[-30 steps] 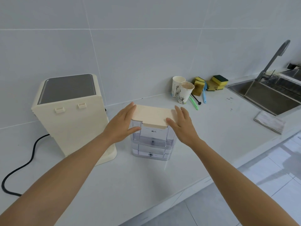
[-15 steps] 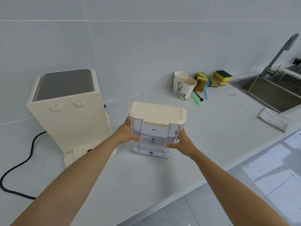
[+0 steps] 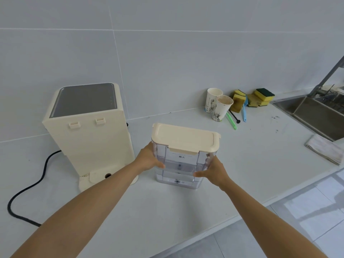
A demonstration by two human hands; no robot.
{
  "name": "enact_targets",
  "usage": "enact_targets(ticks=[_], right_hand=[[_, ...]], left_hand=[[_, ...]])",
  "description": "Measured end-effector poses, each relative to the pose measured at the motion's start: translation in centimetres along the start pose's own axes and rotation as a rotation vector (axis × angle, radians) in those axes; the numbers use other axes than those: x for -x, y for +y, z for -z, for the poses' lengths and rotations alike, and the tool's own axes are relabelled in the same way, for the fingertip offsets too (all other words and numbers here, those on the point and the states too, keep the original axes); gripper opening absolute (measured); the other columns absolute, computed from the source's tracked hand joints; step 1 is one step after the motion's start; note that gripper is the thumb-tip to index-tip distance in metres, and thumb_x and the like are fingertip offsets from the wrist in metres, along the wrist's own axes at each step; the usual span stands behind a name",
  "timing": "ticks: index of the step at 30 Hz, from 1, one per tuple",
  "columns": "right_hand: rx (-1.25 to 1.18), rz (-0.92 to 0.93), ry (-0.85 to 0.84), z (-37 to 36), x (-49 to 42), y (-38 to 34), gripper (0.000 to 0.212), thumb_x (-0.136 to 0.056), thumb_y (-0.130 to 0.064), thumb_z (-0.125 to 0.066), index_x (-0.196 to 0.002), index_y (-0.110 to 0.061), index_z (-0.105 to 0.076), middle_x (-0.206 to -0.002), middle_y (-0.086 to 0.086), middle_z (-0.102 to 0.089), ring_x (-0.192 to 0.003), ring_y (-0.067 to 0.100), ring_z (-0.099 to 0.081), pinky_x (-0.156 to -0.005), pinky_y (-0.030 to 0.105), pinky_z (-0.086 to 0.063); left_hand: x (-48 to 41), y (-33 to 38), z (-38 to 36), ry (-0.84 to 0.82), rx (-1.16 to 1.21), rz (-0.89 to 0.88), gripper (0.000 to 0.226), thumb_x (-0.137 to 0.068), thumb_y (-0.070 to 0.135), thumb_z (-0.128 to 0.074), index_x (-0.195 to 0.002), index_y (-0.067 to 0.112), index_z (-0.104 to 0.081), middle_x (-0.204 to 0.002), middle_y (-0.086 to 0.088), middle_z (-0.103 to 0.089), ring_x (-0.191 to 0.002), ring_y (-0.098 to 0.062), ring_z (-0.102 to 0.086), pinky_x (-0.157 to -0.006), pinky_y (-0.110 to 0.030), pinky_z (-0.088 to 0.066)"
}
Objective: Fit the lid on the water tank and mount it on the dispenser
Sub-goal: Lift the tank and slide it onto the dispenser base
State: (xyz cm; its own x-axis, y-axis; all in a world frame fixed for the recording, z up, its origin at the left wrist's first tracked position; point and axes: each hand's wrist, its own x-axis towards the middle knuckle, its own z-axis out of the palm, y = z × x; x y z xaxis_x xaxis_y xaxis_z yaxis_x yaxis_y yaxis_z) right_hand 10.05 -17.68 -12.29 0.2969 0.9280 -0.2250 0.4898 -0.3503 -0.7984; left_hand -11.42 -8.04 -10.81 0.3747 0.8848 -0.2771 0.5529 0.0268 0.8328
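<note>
The clear plastic water tank stands upright on the white counter, with its cream lid sitting flat on top. My left hand grips the tank's left side and my right hand grips its right side, thumbs on the front face. To the left stands the cream dispenser, its back towards me, showing two small hooks near the top and a low base plate with a round port.
A black power cord curls over the counter left of the dispenser. Two paper cups, sponges and a blue brush lie at the back right. A steel sink and a folded cloth are far right. The counter edge runs close below my arms.
My hands left the top of the lid and slid down to grip the tank's two sides. The lid now sits flat on the tank.
</note>
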Motion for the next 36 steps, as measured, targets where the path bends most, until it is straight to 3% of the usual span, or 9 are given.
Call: enact_targets(ticks=[3, 7, 12, 15, 19, 23, 26, 29, 36], right_hand=[[0.007, -0.024, -0.008, 0.5, 0.4, 0.0, 0.087, -0.059, -0.013, -0.084, -0.129, -0.006, -0.034, -0.140, 0.011, -0.042, -0.114, 0.024, -0.045, -0.084, 0.029, -0.036], [0.039, -0.026, -0.013, 1.4, 1.0, -0.7, 0.085, -0.059, -0.014, -0.084, -0.128, -0.001, -0.035, -0.142, 0.014, -0.040, -0.117, 0.027, -0.045, -0.083, 0.028, -0.034], [0.048, 0.026, -0.052, 1.0, 0.9, -4.0, 0.088, -0.058, -0.013, -0.084, -0.129, -0.005, -0.034, -0.140, 0.016, -0.042, -0.123, 0.031, -0.044, -0.083, 0.029, -0.035], [0.035, 0.059, -0.094, -0.2, 0.6, -6.7, 0.085, -0.055, -0.010, -0.085, -0.126, -0.006, -0.039, -0.138, 0.014, -0.045, -0.123, 0.030, -0.045, -0.086, 0.030, -0.037], [0.050, 0.082, -0.165, -2.1, 0.4, -9.7, 0.080, -0.052, -0.010, -0.086, -0.120, -0.004, -0.044, -0.126, 0.011, -0.054, -0.116, 0.030, -0.050, -0.091, 0.037, -0.044], [0.036, 0.121, -0.215, -4.0, 0.3, -12.5, 0.062, -0.053, -0.008, -0.085, -0.102, -0.006, -0.047, -0.100, 0.003, -0.061, -0.101, 0.028, -0.054, -0.078, 0.032, -0.045], [-0.001, 0.177, -0.270, -5.4, 0.1, -14.4, 0.064, -0.054, -0.003, -0.083, -0.110, -0.009, -0.054, -0.109, 0.006, -0.065, -0.102, 0.026, -0.058, -0.079, 0.031, -0.045], [-0.034, 0.203, -0.297, -6.4, -0.2, -16.0, 0.068, -0.053, 0.000, -0.082, -0.115, -0.010, -0.055, -0.114, 0.009, -0.065, -0.106, 0.027, -0.059, -0.089, 0.038, -0.049], [-0.086, 0.184, -0.341, -8.5, -1.1, -18.1, 0.070, -0.054, 0.009, -0.078, -0.118, -0.008, -0.054, -0.118, 0.013, -0.064, -0.112, 0.031, -0.057, -0.097, 0.042, -0.046]], left_hand=[[0.6, 0.0, -0.2, -0.014, 0.028, 0.015, 0.075, -0.055, -0.001, -0.080, -0.120, 0.010, -0.045, -0.099, 0.000, -0.058, -0.104, -0.022, -0.056, -0.085, -0.028, -0.046], [1.4, 0.5, -0.1, -0.013, 0.040, 0.007, 0.077, -0.055, 0.000, -0.080, -0.124, 0.009, -0.045, -0.110, -0.006, -0.060, -0.108, -0.025, -0.057, -0.094, -0.034, -0.046], [3.7, 0.8, 2.7, 0.081, 0.079, 0.015, 0.076, -0.055, 0.003, -0.081, -0.122, 0.011, -0.046, -0.104, -0.002, -0.058, -0.102, -0.021, -0.056, -0.089, -0.031, -0.046], [5.2, 0.6, 5.0, 0.158, 0.116, 0.048, 0.075, -0.055, 0.000, -0.081, -0.121, 0.009, -0.047, -0.111, -0.007, -0.062, -0.104, -0.025, -0.058, -0.090, -0.035, -0.048], [7.3, 0.1, 7.8, 0.208, 0.184, 0.075, 0.081, -0.053, -0.008, -0.079, -0.126, 0.010, -0.045, -0.122, -0.008, -0.060, -0.112, -0.026, -0.057, -0.098, -0.045, -0.047], [9.1, -0.2, 10.5, 0.286, 0.213, 0.104, 0.068, -0.053, -0.011, -0.077, -0.111, 0.016, -0.054, -0.109, -0.003, -0.064, -0.101, -0.021, -0.058, -0.080, -0.033, -0.050], [9.9, -0.5, 12.4, 0.318, 0.223, 0.130, 0.070, -0.054, -0.013, -0.076, -0.115, 0.011, -0.053, -0.109, -0.005, -0.063, -0.105, -0.024, -0.057, -0.090, -0.036, -0.048], [10.1, -0.6, 13.9, 0.348, 0.226, 0.157, 0.073, -0.054, -0.015, -0.076, -0.120, 0.007, -0.052, -0.121, -0.011, -0.060, -0.115, -0.027, -0.052, -0.100, -0.042, -0.045], [9.8, -1.1, 16.2, 0.379, 0.275, 0.214, 0.070, -0.053, -0.018, -0.073, -0.117, 0.004, -0.055, -0.119, -0.016, -0.062, -0.111, -0.032, -0.056, -0.096, -0.040, -0.046]])
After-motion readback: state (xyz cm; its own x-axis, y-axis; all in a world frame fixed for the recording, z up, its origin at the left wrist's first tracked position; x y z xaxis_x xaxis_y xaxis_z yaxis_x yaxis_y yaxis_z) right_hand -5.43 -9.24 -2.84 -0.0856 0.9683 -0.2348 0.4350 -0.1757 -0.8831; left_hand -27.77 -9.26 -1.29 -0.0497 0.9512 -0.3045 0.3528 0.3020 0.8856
